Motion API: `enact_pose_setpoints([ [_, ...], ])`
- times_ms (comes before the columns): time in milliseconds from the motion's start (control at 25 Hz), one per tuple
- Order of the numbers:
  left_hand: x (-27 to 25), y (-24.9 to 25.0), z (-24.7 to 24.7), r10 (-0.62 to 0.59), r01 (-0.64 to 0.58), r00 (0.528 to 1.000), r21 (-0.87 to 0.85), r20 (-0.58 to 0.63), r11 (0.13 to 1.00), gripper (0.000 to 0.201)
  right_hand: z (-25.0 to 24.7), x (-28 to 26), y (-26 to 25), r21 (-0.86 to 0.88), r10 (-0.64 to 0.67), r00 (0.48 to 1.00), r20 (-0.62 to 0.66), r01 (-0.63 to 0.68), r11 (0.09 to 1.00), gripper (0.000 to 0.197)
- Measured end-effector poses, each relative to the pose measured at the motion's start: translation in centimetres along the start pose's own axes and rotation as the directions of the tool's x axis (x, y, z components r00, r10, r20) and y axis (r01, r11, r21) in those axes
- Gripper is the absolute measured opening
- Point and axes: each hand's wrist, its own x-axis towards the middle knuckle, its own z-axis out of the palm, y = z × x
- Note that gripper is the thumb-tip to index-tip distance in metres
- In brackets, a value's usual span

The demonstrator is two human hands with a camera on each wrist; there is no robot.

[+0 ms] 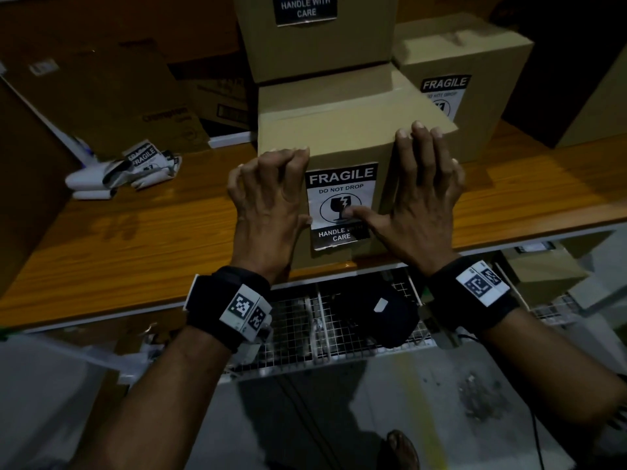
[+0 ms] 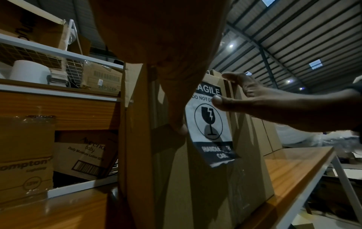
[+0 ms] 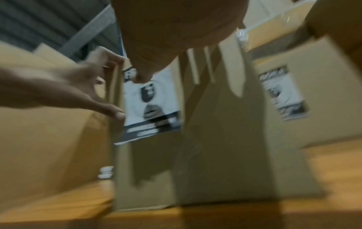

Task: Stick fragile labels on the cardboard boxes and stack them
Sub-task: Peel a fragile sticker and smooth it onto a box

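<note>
A cardboard box (image 1: pixel 339 123) stands on the wooden table (image 1: pixel 135 239) near its front edge. A black-and-white FRAGILE label (image 1: pixel 339 195) is on its front face. My left hand (image 1: pixel 271 191) is left of the label, fingers curled onto the box's top front edge and thumb by the label's side. My right hand (image 1: pixel 424 198) lies along the box's right corner with straight fingers, and its thumb presses the label (image 2: pixel 209 124). In the left wrist view the label's bottom strip stands off the box. The right wrist view is blurred and shows the label (image 3: pixel 154 100) and my left hand (image 3: pixel 68 86).
Directly behind, a second box (image 1: pixel 315 45) sits higher and carries its own label. A third labelled box (image 1: pixel 468 62) stands at the back right. Crumpled label backings (image 1: pixel 125 167) lie on the table's left. Flattened cartons (image 1: pixel 118 96) lean at the far left. A wire shelf (image 1: pixel 305 320) hangs under the table.
</note>
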Motion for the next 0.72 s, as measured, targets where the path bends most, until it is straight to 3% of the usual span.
enact_pose_setpoints([
  [200,0.0,-0.4,-0.2,0.028,-0.03,0.999,0.032,0.041,0.999,0.123,2.3,-1.4,-3.7,0.013,0.125,0.991,-0.058,-0.124,0.992,0.136],
  [480,0.2,-0.7,-0.6,0.056,-0.056,0.998,0.021,-0.004,0.998,0.12,7.3,-6.6,-4.0,-0.039,0.101,0.981,0.166,-0.096,0.995,0.147],
  [560,0.3,-0.5,-0.9,0.05,-0.05,0.999,0.011,0.015,0.999,0.116,7.3,-7.3,-3.9,-0.002,0.085,0.98,0.18,-0.086,0.996,0.146],
  [720,0.7,0.3,-1.4,-0.02,0.022,0.998,-0.037,0.067,0.999,0.096,5.1,-5.7,-1.7,0.132,0.124,0.989,-0.085,-0.112,0.985,0.108],
])
